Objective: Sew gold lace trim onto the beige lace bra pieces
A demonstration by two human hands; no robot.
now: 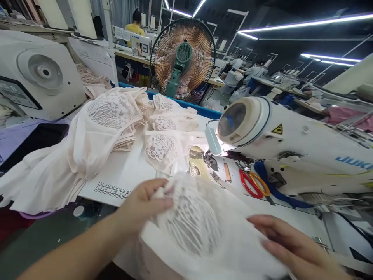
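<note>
A pale lace bra piece (192, 221) hangs at the front of the sewing table, slightly blurred. My left hand (145, 204) pinches its upper left edge between thumb and fingers. By the right edge of the fabric is my right hand (291, 245), its thumb and index finger apart; whether the fingertips touch the cloth is hard to tell. Behind the piece, more lace cups (163, 149) lie in a row leading toward the lit needle area of a JUKI sewing machine (303, 136).
A tall stack of cream lace pieces (107, 112) fills the left of the table (125, 167). Red-handled scissors (249, 184) lie below the machine head, beside an orange-handled tool (260, 184). A fan (183, 54) stands behind; another machine (43, 76) is at left. People work farther back.
</note>
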